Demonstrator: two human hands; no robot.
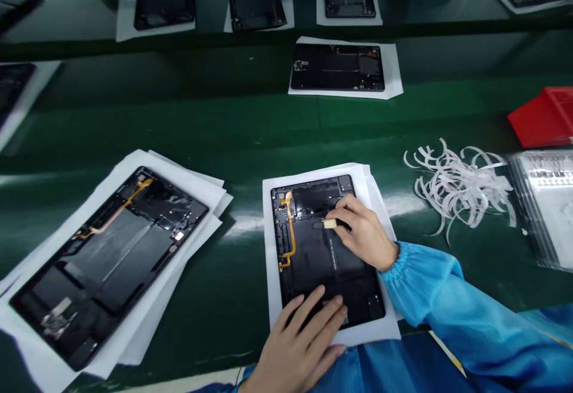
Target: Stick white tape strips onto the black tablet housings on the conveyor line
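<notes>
A black tablet housing [313,256] with an orange flex cable [292,232] along its left side lies on white sheets [373,336] in front of me. My right hand [364,232] is over its upper right part, fingers pinched on a small cream-and-black piece [330,223]. That piece has a dark rounded end pointing left; its exact kind is unclear, and fingers hide part of it. My left hand [302,339] rests flat on the housing's lower edge, fingers spread, holding nothing.
At left, another tablet housing [120,256] lies on stacked sheets. Curled white strips [461,187] are heaped at right, near clear plastic trays [548,202] and a red bin [544,117]. Beyond, one housing [338,68] lies on paper, with several more along the far line.
</notes>
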